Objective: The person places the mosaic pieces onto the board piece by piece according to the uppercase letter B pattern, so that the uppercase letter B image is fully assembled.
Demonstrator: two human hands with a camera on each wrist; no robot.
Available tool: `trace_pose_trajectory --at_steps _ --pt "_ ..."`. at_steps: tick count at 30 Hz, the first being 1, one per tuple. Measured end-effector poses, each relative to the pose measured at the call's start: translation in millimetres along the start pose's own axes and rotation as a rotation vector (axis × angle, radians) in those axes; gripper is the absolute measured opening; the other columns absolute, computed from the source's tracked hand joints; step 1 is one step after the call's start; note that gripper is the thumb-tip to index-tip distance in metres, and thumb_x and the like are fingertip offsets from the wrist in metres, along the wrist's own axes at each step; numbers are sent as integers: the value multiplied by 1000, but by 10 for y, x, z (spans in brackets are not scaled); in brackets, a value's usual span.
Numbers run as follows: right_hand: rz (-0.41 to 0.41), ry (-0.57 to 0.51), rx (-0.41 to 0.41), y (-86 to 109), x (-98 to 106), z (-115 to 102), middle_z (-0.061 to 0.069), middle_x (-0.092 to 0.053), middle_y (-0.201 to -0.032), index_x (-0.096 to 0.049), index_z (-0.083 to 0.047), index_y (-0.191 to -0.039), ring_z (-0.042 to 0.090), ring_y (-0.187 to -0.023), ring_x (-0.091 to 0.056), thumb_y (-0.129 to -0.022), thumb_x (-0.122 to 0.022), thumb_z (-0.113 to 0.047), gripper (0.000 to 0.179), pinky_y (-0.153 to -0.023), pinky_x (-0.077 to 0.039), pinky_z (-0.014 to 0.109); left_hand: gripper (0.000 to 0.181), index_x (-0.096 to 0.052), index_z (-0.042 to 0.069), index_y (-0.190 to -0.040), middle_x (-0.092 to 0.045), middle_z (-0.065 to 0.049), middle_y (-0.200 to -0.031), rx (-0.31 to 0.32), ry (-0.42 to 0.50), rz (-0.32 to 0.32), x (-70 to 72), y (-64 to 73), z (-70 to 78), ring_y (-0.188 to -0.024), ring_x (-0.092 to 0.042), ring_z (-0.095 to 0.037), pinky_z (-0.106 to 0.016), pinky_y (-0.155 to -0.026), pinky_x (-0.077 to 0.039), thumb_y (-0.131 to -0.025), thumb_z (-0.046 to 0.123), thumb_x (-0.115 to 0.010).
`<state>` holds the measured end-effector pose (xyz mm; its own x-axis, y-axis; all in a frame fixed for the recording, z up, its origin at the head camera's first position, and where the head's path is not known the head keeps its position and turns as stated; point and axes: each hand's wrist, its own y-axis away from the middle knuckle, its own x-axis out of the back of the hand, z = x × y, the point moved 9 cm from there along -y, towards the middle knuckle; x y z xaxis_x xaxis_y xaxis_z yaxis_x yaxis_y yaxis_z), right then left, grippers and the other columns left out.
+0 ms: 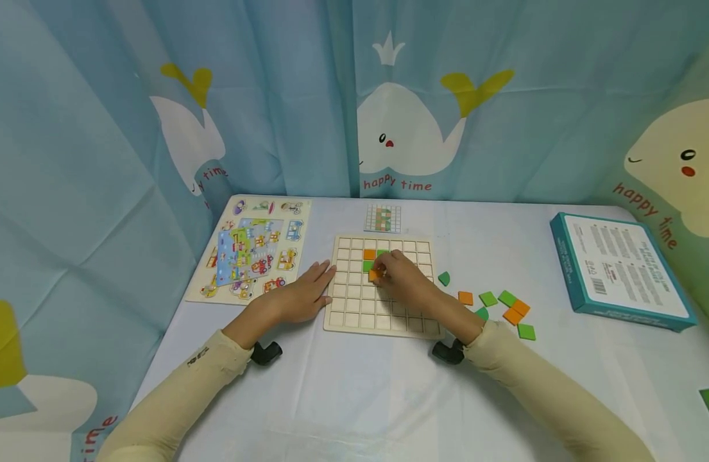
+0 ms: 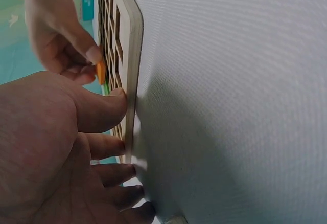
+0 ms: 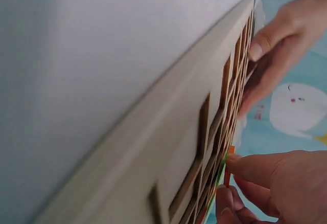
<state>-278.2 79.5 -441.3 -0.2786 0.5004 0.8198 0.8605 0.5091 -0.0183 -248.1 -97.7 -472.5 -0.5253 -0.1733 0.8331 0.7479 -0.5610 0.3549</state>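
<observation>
A wooden grid board (image 1: 358, 307) lies on the white table. My left hand (image 1: 301, 295) rests against its left edge, fingers extended; in the left wrist view the thumb (image 2: 110, 104) touches the rim. Over the upper middle of the grid, my right hand (image 1: 409, 282) pinches an orange square tile (image 1: 373, 276) between thumb and fingers. The same orange tile (image 3: 228, 173) shows edge-on in the right wrist view. In cells just above it sit an orange tile (image 1: 369, 255) and a green tile (image 1: 368, 265). Another green tile (image 1: 382, 253) is partly hidden by my right fingers.
Loose green and orange square tiles (image 1: 512, 316) lie right of the board, along with a green rounded piece (image 1: 443, 278). Behind the board is a small pattern card (image 1: 383, 219). A picture puzzle board (image 1: 204, 289) lies at left, a teal-edged box (image 1: 625, 269) at right.
</observation>
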Motion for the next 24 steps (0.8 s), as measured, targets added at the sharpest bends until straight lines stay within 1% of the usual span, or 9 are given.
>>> trace_pose_trajectory --at_steps 3,6,10,13,16,17,20,22,24 --pt "15 20 35 -29 -35 -92 16 -62 -112 -68 2 -112 28 -104 -62 -101 -70 -4 12 -86 -59 37 69 -8 5 -170 1 -15 -178 0 0 2 8 3 6 -164 1 -36 -50 -132 -14 -115 31 -42" --pt "25 49 54 -40 -61 -150 14 -63 -110 -70 2 -107 27 -103 -62 -100 -71 -2 8 -85 -59 35 69 -8 5 -170 1 -16 -178 0 0 1 14 10 12 -164 1 -36 -50 -132 -14 -115 31 -41" --pt "41 77 55 -40 -60 -179 13 -65 -108 -72 2 -106 26 -100 -62 -98 -73 -1 8 -87 -58 35 69 -7 4 -170 1 -16 -178 -3 4 -2 12 11 16 -164 1 -36 -50 -132 -13 -116 30 -41" --pt "65 110 76 -27 -31 -201 12 -68 -105 -75 1 -105 26 -99 -63 -96 -76 -1 9 -88 -58 38 69 -7 5 -170 2 -15 -178 -3 2 -2 4 4 12 -164 2 -35 -50 -132 -13 -116 30 -41" --pt "60 135 97 -8 -7 -193 11 -70 -107 -78 0 -107 28 -103 -62 -95 -79 -4 13 -91 -56 42 69 -7 6 -170 2 -14 -178 1 -1 1 -2 -5 9 -164 2 -34 -49 -132 -13 -115 32 -41" --pt "50 127 101 4 7 -178 12 -70 -108 -78 -1 -108 28 -104 -62 -95 -78 -5 14 -92 -55 43 69 -7 6 -170 1 -14 -178 2 1 3 -1 -4 12 -164 1 -34 -49 -132 -13 -115 32 -41" --pt "6 75 75 57 82 -69 12 -67 -115 -76 -3 -117 29 -109 -59 -99 -74 -8 18 -95 -52 47 69 -7 5 -170 1 -15 -178 3 4 3 0 1 17 -164 1 -35 -50 -132 -14 -115 31 -41" --pt "-3 32 66 116 187 17 15 -65 -117 -73 -1 -120 32 -109 -59 -100 -71 -6 20 -96 -52 49 70 -7 5 -170 2 -15 -178 5 2 0 3 9 18 -164 1 -35 -50 -132 -14 -115 30 -42" --pt "5 -5 46 198 329 114 18 -63 -120 -71 0 -123 34 -110 -60 -101 -68 -4 22 -96 -52 51 69 -7 4 -170 1 -16 -178 1 4 3 7 12 18 -164 1 -36 -51 -132 -14 -115 29 -42"
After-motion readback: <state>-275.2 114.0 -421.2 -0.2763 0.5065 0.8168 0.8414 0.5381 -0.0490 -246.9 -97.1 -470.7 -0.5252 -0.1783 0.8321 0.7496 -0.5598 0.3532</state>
